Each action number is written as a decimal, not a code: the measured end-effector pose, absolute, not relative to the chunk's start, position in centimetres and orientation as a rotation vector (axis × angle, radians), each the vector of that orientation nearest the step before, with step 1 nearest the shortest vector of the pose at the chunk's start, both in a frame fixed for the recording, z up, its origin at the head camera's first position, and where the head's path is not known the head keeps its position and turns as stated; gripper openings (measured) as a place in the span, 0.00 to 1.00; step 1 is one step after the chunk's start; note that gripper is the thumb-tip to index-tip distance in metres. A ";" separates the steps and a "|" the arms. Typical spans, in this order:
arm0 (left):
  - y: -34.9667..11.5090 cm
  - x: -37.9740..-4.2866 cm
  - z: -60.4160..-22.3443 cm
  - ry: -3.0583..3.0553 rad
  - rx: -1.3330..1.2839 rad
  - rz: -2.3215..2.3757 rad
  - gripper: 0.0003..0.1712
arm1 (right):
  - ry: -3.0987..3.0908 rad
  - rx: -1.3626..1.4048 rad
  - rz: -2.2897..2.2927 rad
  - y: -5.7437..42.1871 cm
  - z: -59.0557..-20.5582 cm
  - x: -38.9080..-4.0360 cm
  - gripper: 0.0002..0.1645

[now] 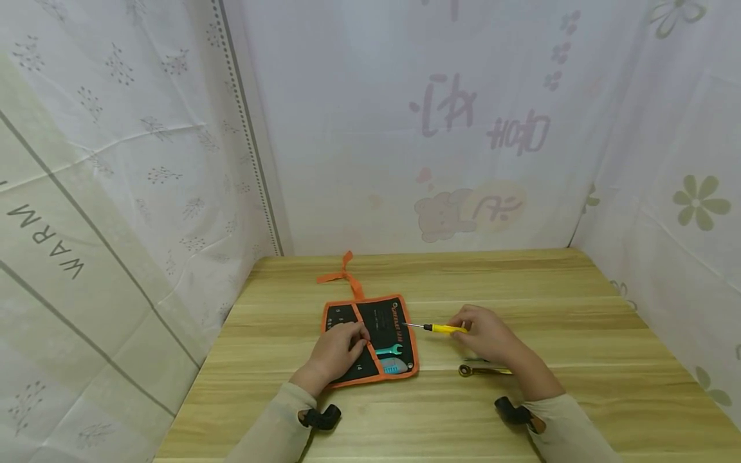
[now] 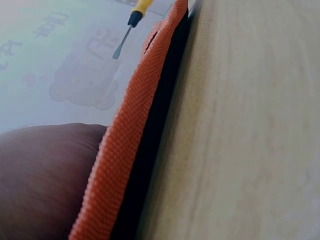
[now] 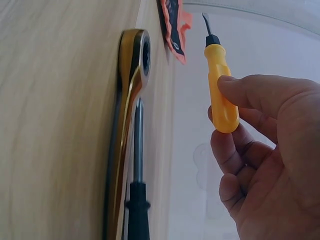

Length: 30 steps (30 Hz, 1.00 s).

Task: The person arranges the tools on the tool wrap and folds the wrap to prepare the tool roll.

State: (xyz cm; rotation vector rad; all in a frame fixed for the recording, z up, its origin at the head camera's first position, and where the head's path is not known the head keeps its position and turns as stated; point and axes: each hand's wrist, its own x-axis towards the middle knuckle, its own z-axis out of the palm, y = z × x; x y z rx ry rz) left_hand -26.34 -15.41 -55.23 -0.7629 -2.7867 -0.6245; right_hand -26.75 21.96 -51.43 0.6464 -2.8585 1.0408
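A black tool pouch [image 1: 379, 318] with orange trim lies unrolled on the table. At its pocket edge my left hand [image 1: 332, 354] pinches the orange trim between thumb and fingers. My right hand [image 1: 489, 334] holds a flat-head screwdriver [image 3: 216, 60] by its yellow handle, thumb against fingers. Its blade points left, over the pouch's right border in the head view. Out of the pocket stick a teal open-end wrench [image 1: 393, 350] and a light blue grey-ribbed tool [image 1: 395, 366]. The left wrist view shows the pouch's orange edge covering part of the left hand.
Below the right hand, a gold ratcheting wrench [image 1: 466, 370] lies on the wooden table [image 1: 440, 411]. Alongside it is another screwdriver [image 3: 138, 150] with a black collar. An orange tie strap [image 1: 345, 276] trails from the pouch's far edge. Patterned curtains [image 1: 359, 161] hang behind and at both sides.
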 end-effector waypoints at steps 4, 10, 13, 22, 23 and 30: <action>-15.4 -26.4 -55.2 -2.785 -0.759 -0.625 0.02 | -2.876 0.645 1.032 21.3 -51.3 -26.8 0.10; -15.4 -26.3 -55.2 -2.779 -0.746 -0.636 0.02 | -2.893 0.648 1.037 20.5 -51.2 -26.9 0.10; -15.5 -26.3 -55.2 -2.780 -0.748 -0.638 0.02 | -2.894 0.665 1.032 20.3 -51.4 -27.0 0.10; -15.4 -26.2 -55.3 -2.786 -0.747 -0.642 0.02 | -2.887 0.683 1.019 19.7 -51.4 -26.9 0.10; -15.4 -26.2 -55.3 -2.786 -0.747 -0.640 0.01 | -2.883 0.688 1.014 19.6 -51.4 -26.9 0.11; -15.4 -26.2 -55.2 -2.790 -0.738 -0.643 0.03 | -2.883 0.714 0.978 19.2 -51.6 -27.1 0.11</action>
